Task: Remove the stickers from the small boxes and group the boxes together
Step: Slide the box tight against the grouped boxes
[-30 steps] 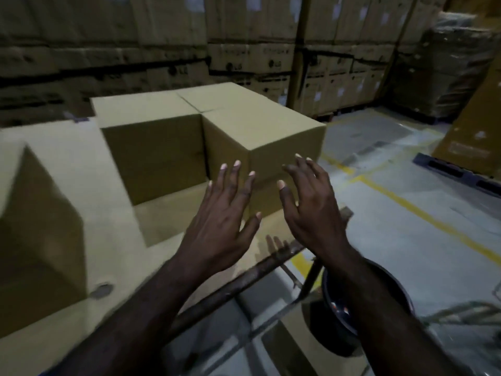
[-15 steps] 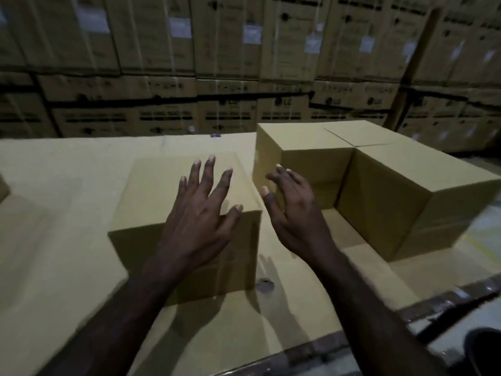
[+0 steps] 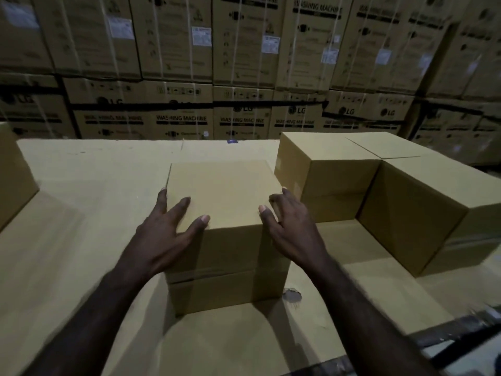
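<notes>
Cardboard surface (image 3: 89, 213), hands on box (image 3: 222, 194)

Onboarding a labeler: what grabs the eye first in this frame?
Both hands on the lone small box at centre: left hand on its left top edge, right hand at its right edge. Right of it sit the grouped boxes; behind, a wall of washing machine cartons.

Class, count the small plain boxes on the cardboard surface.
5: one between the hands, three grouped at right, one cut off at the left edge. Others may be hidden.
</notes>
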Action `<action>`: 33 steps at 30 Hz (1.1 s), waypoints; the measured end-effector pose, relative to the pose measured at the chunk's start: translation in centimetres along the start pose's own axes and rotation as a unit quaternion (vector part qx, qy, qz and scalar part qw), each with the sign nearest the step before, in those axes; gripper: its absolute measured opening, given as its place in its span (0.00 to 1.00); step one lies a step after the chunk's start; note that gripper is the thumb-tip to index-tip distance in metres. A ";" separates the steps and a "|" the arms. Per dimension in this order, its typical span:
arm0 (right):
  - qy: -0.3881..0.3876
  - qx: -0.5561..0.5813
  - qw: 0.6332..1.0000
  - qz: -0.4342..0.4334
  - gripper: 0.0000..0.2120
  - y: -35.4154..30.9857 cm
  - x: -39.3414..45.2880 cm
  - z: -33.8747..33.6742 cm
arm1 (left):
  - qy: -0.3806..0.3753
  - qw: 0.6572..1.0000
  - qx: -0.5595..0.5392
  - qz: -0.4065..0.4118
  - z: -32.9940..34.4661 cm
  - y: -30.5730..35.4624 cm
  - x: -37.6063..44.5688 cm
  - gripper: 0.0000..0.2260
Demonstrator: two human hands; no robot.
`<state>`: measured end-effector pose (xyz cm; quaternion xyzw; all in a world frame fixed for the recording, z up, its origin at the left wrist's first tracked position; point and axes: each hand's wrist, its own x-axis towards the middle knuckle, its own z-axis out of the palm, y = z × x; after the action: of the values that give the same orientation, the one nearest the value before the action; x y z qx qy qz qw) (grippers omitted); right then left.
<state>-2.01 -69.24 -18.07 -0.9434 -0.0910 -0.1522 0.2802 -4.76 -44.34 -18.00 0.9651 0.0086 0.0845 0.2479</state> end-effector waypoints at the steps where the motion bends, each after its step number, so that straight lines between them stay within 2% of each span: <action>1: 0.006 0.000 1.000 -0.003 0.24 0.0 0.0 0.1 | 0.010 1.000 -0.017 0.001 0.1 0.3 0.0 0.40; 5: 0.021 0.015 1.000 -0.012 0.23 0.0 0.1 0.0 | 0.044 0.997 -0.058 0.012 0.3 1.3 0.0 0.39; 12: 0.057 0.052 0.997 -0.030 0.20 1.0 0.6 -1.4 | 0.029 0.991 -0.126 0.019 -0.1 2.8 0.1 0.40; 19: 0.117 0.052 0.990 -0.056 0.23 2.4 0.1 -5.1 | 0.016 0.981 -0.188 0.048 -0.3 5.9 -0.6 0.39; 26: 0.175 0.044 0.983 -0.032 0.17 6.6 -2.2 -9.7 | 0.006 0.978 -0.175 0.112 2.0 11.6 -0.2 0.37; 33: 0.193 0.046 0.980 -0.004 0.09 13.5 -3.9 -13.3 | -0.041 0.980 -0.148 0.127 6.1 18.6 -0.1 0.37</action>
<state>-5.34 -88.13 -15.55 -0.8820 -0.0456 -0.3282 0.3351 -4.31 -63.57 -14.39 0.9136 -0.1367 0.0760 0.3754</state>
